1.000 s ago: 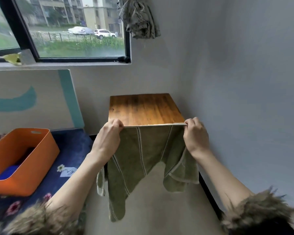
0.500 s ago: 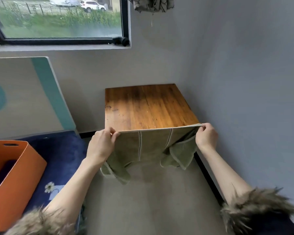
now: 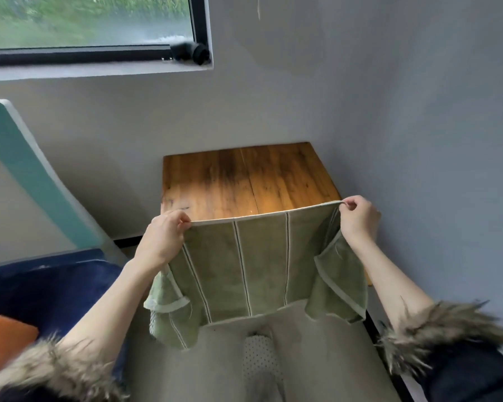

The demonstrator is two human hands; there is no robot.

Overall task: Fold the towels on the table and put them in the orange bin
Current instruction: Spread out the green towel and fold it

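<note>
Towel [image 3: 262, 265] pinched taut btwn left hand [image 3: 164, 236], right hand [image 3: 357, 220], above table [image 3: 244, 181].

Your way to the bare wooden table [image 3: 244, 181] is open from above, but walls [image 3: 418, 140] close its far and right sides.

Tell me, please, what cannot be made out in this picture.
Head view only:
- Orange plastic bin: cut off by the left edge; its inside is not visible.
- Near part of the brown wooden table: hidden behind the green striped towel.
- Grip of the left hand and right hand: fingertips partly covered by the towel's hem.
- Outdoors through the window: blurred.
</note>
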